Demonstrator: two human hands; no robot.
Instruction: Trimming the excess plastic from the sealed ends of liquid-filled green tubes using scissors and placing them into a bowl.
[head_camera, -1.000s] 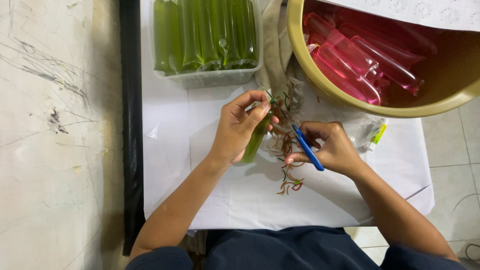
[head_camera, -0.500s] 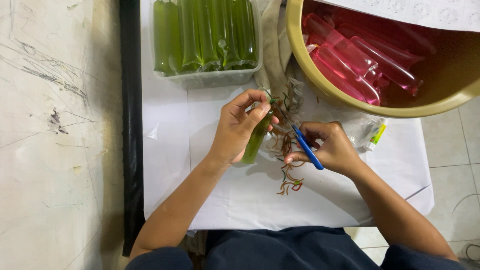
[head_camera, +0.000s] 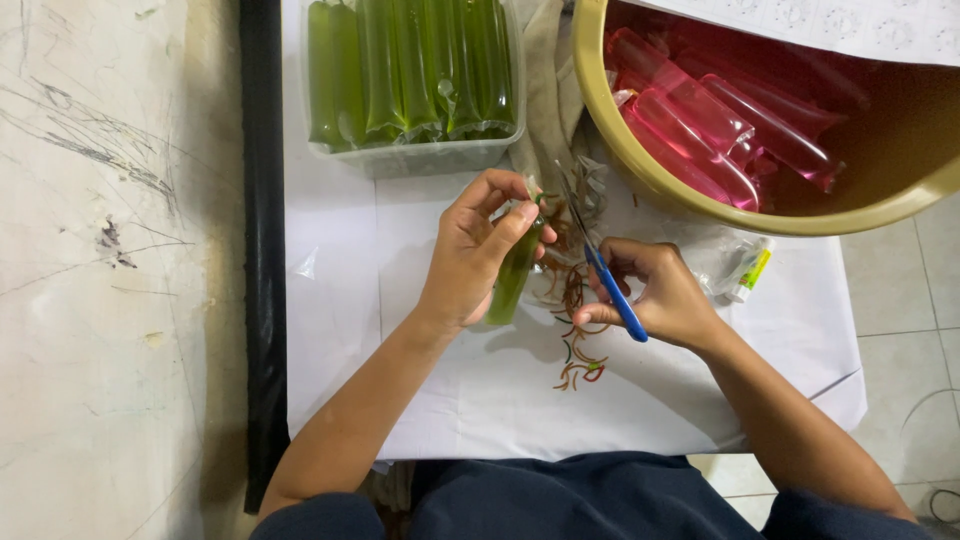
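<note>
My left hand (head_camera: 470, 255) grips a long green liquid-filled plastic tube (head_camera: 515, 275), fingers pinching its knotted top end. My right hand (head_camera: 655, 295) holds blue-handled scissors (head_camera: 610, 285), whose blades point up toward the top of the tube. Both hands meet over a white sheet (head_camera: 480, 390) on the table. A small heap of thin rubber bands (head_camera: 580, 345) lies just below and between the hands.
A clear plastic tub (head_camera: 420, 155) filled with several green tubes stands at the back. A yellow basin (head_camera: 700, 200) holding several pink tubes is at the back right. A small glue-like tube (head_camera: 750, 270) lies right of my hand. Black table edge (head_camera: 262, 250) runs along the left.
</note>
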